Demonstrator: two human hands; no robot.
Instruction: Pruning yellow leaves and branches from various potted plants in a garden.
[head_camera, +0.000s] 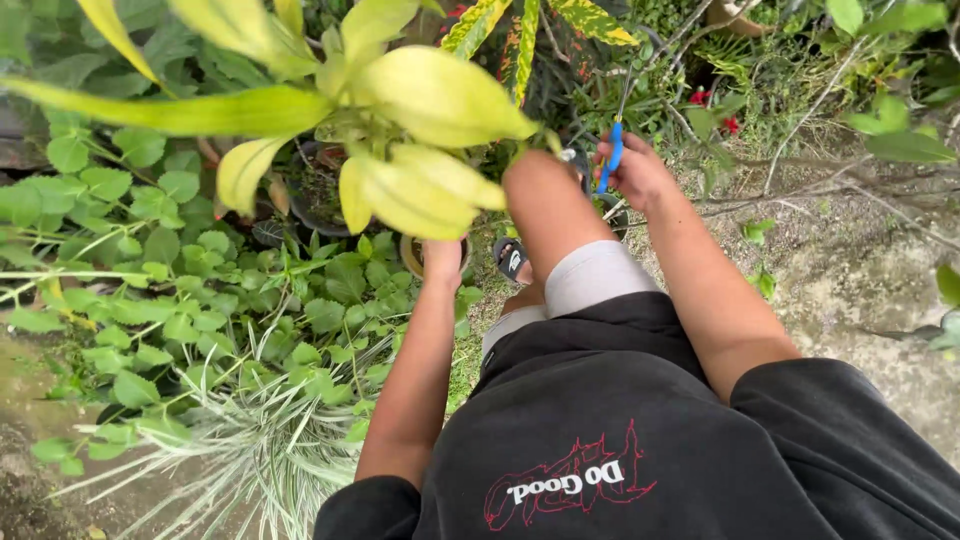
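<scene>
Right hand (640, 172): upper centre-right of the frame, fingers curled tight around the blue handles of a pair of scissors (612, 152).
Scissors: the handles show just left of the knuckles; the blades run up towards the stems at the top of the frame and are too thin and dark to tell whether they stand apart or together.
Left hand (443, 258): centre of the frame, reaching under the yellow-green leaves (430, 110); the fingers are hidden by foliage, so I cannot tell whether they are spread or pinching a stem.
Stance: crouched, with a bare knee (545, 200) between the two hands and a sandalled foot (510, 258) just beside the left wrist.
Pot (320, 205): dark, at the base of the leafy plant, partly screened by leaves.
Risk, hidden fingers: judged the chief hazard; the left hand works unseen in the same foliage the blades point into, so a cut made by feel could nick it.
Risk, knee: bare skin lies close below the scissor hand; a slip downward could catch it.
Risk, wrong stem: crowded thin branches (800, 130) at upper right make a mistaken cut likely.
Risk, footing: damp, mossy ground (860, 290) at right could unsettle the crouch.
</scene>
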